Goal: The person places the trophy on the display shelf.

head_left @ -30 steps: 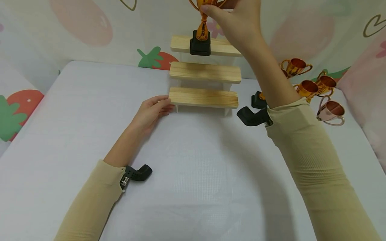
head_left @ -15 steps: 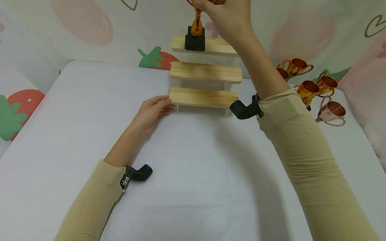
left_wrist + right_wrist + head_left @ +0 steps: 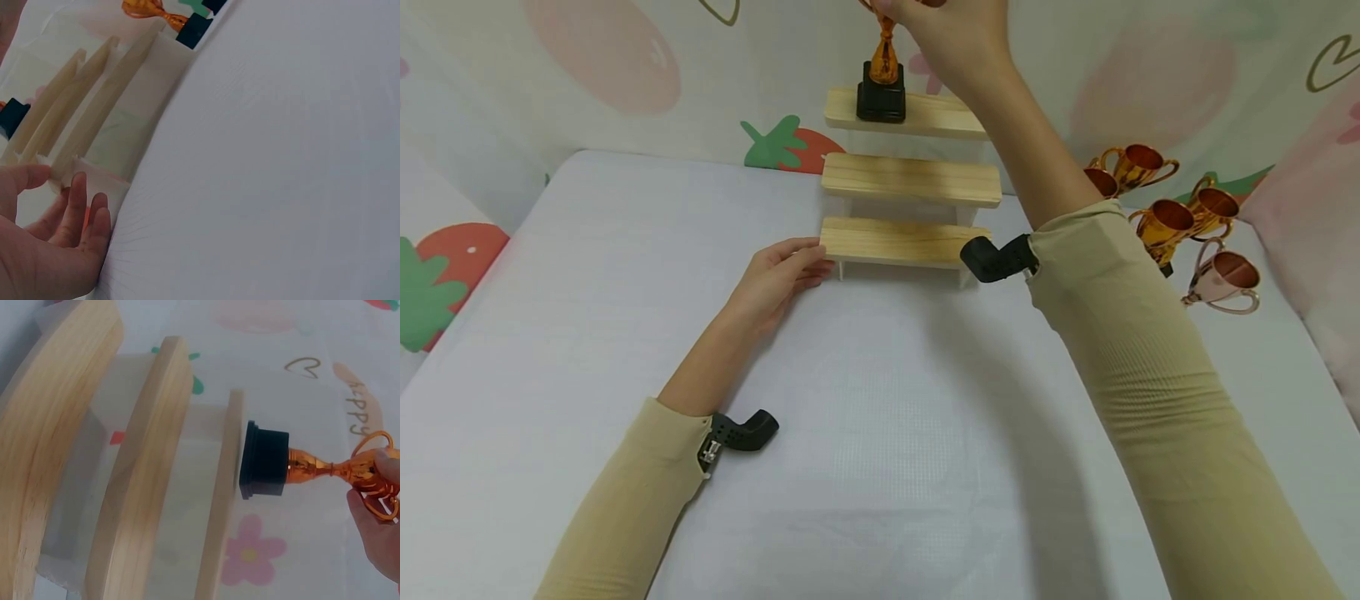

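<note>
Right hand grips trophy high, base free at top shelf; left hand pinches bottom shelf end, likely steadying.

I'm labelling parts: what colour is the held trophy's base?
The base is black; right wrist view shows best.
</note>
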`<state>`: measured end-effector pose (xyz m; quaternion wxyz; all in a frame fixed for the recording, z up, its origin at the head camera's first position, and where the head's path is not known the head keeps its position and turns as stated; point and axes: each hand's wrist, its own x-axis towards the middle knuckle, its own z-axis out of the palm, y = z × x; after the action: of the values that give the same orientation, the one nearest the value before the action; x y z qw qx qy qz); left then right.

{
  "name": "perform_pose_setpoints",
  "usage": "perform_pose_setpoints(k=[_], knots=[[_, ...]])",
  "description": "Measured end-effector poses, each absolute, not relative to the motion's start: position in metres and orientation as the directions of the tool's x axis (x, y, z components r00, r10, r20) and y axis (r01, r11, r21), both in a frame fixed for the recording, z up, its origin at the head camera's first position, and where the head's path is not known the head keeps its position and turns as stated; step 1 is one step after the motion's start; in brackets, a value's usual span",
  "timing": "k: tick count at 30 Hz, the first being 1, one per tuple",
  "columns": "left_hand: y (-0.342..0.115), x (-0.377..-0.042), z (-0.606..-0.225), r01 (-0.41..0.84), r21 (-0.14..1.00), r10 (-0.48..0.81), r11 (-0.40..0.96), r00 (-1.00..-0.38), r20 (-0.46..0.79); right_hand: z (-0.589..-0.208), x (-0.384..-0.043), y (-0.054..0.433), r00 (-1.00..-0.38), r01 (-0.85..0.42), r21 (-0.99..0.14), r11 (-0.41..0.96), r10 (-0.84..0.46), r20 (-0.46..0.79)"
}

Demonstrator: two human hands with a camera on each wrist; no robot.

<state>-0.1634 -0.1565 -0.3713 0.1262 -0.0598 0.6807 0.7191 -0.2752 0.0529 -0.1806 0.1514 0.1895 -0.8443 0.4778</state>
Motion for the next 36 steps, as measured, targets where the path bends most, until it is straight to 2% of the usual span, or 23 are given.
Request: perform_pose_setpoints(k=[10, 24, 36], knots=[[-0.155, -0.163, -0.37, -0.265, 0.964, 0.1, -0.035, -0.96, -0.261, -0.182, -0.278, 0.049, -0.905, -0.42, -0.76, 0.495, -0.162, 0.394], [-0.157, -0.163, -0.37, -0.259, 0.966, 0.107, -0.024, -0.961, -0.255, -0.185, -0.282, 0.047, -0.889, -0.447, -0.703, 0.554, -0.188, 0.417], [-0.157, -0.162, -0.37, -0.261, 0.965, 0.105, -0.026, -0.961, -0.257, -0.184, -0.287, 0.045, -0.883, -0.463, -0.727, 0.507, -0.192, 0.428]])
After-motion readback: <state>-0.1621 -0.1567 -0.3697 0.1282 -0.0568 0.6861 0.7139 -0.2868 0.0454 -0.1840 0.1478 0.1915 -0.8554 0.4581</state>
